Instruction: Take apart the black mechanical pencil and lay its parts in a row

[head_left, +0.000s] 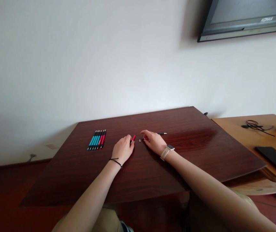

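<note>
My left hand is closed around a red pen barrel, whose end points away from me past the fingertips. My right hand hovers at the tabletop with its index finger held apart from the thumb. I see nothing clear between those fingers. A tiny silvery pen part lies between the two hands. Beyond my right hand, a black pen piece with a pale tip rests on the table, partly hidden by the hand. To the left, several blue and red pens lie side by side in a row.
The dark reddish wooden table stands against a white wall. At right is a lighter wooden table with a coiled black cable and a flat black object. A television hangs on the wall at upper right.
</note>
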A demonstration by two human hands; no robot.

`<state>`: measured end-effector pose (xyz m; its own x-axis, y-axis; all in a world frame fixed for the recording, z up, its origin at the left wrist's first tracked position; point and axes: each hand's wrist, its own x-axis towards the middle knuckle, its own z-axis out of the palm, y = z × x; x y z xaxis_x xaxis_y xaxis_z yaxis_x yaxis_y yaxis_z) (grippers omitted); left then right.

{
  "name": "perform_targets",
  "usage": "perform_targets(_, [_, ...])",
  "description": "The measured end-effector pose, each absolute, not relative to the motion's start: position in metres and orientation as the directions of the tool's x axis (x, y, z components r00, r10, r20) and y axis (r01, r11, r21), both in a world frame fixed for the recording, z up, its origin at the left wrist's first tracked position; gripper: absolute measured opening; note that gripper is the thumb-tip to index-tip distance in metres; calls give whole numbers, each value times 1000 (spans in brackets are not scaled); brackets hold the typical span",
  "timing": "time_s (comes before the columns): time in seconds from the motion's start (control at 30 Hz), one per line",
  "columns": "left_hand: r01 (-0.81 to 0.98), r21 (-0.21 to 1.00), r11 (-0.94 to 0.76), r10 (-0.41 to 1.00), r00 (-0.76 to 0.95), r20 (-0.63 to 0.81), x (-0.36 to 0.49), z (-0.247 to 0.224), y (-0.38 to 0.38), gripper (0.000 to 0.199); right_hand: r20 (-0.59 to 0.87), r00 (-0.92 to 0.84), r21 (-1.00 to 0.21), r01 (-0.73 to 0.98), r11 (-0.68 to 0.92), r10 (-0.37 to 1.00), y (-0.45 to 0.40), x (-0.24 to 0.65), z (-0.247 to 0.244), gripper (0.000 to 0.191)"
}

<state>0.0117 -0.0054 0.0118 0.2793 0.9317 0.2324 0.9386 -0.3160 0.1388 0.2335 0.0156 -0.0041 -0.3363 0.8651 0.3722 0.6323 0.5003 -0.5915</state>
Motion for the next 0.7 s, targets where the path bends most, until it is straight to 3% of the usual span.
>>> perform_targets(0.53, [954, 68, -293, 931, 268, 248, 17, 12, -12, 10, 400, -323, -639, 573, 513, 858, 15, 242, -12, 40])
perform_targets(0.7, [954, 74, -289, 930, 261, 258, 17, 11, -12, 10, 408, -320, -639, 568, 518, 855, 10, 243, -13, 48])
